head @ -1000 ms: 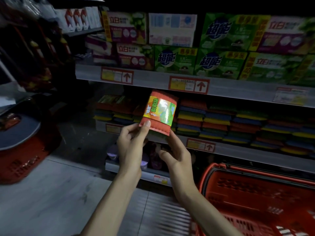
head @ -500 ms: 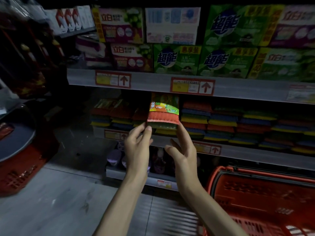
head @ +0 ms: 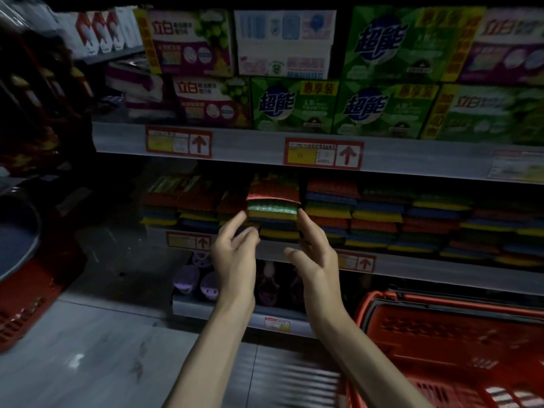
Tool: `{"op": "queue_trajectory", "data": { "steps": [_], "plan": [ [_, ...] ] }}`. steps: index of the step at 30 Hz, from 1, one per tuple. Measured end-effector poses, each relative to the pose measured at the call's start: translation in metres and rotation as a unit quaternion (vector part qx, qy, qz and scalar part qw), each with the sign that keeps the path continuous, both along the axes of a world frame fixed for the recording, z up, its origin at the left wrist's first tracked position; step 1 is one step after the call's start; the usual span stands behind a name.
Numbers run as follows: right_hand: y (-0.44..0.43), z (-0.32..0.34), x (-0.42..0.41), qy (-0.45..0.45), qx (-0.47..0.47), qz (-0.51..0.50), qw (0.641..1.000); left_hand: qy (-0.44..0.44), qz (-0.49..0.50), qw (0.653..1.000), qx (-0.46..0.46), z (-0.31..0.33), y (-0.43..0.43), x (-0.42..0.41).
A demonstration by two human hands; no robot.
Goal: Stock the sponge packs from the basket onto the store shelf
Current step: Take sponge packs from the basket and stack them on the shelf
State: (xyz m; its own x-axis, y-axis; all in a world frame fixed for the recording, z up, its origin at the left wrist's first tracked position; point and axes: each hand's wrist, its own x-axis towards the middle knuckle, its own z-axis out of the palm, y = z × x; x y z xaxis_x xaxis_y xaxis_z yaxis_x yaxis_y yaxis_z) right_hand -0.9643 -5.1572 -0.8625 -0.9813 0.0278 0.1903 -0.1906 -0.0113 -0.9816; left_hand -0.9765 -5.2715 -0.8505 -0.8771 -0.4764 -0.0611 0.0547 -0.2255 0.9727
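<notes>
The left hand [head: 235,257] and the right hand [head: 319,260] are raised side by side, fingers loosely spread and nothing gripped. Their fingertips are placed just at either end of the red-topped, multicoloured sponge pack [head: 273,203]; whether it is touched cannot be told. The pack is laid flat on top of a stack on the grey metal middle shelf [head: 412,267]. Half a second ago it was pinched between both hands with its printed label tilted up; now it has been let go.

Neighbouring sponge stacks [head: 332,207] are lined up on both sides. A red-bordered price tag with an up arrow [head: 323,154] is fixed above. Higher up, green cartons marked "超能" and "惠享装" [head: 294,106] and purple cartons marked "立白" [head: 206,98] are stacked. The red plastic basket [head: 441,328] is seen lower right.
</notes>
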Motion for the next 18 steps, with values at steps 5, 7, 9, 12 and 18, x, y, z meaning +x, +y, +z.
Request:
{"op": "queue_trajectory", "data": {
  "steps": [5,7,9,12,18],
  "plan": [
    [0.000,0.003,-0.002,-0.012,0.016,0.006,1.000,-0.011,0.004,1.000,0.007,-0.001,0.004,-0.007],
    [0.002,0.007,-0.002,-0.015,0.015,0.006,1.000,-0.009,0.000,1.000,0.005,-0.001,0.006,-0.009],
    [0.003,0.011,-0.003,-0.023,0.007,0.010,1.000,-0.007,-0.006,1.000,-0.004,0.000,0.008,-0.010],
    [0.002,0.013,-0.003,-0.042,0.017,0.008,0.999,-0.013,-0.013,1.000,-0.006,0.001,0.009,-0.013],
    [-0.002,0.018,0.000,-0.078,0.038,-0.019,0.996,-0.024,-0.018,0.999,-0.021,0.004,0.011,-0.013]
  ]
}}
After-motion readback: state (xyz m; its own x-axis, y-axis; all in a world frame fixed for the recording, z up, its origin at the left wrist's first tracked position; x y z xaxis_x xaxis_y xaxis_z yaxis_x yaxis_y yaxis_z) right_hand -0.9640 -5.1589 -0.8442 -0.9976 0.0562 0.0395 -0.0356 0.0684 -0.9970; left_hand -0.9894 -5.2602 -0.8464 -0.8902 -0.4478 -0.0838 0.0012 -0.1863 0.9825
